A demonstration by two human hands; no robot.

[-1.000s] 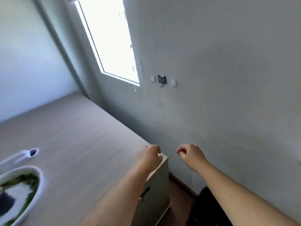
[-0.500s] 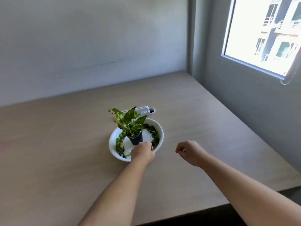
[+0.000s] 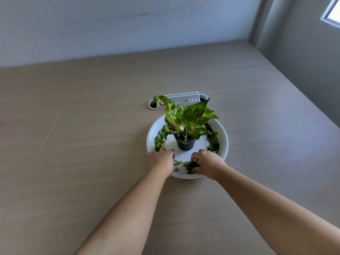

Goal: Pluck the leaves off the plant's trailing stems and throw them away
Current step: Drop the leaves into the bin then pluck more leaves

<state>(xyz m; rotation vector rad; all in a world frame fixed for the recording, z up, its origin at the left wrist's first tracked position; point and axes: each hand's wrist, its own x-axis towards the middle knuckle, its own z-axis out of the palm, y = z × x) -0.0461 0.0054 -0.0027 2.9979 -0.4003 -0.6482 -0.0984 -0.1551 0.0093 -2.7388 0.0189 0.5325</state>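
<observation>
A small variegated green plant (image 3: pixel 187 116) grows in a black pot (image 3: pixel 185 144) standing in a wide white dish (image 3: pixel 223 138) on the wooden table. Trailing stems with leaves curl round the dish floor on the left (image 3: pixel 160 138) and on the right (image 3: pixel 213 142). My left hand (image 3: pixel 162 160) rests on the dish's near left rim, fingers curled over the end of a stem. My right hand (image 3: pixel 207 162) is at the near rim, fingers pinched on a dark green leaf cluster (image 3: pixel 190 166).
A white cable grommet with a raised lid (image 3: pixel 184 100) sits in the table just behind the dish. Grey walls close the table at the back and right. A window corner (image 3: pixel 333 13) shows at the top right.
The view swung from the wall and table corner back to the plant. Both hands moved forward from the bare table onto the dish's near rim, the right closing on leaves.
</observation>
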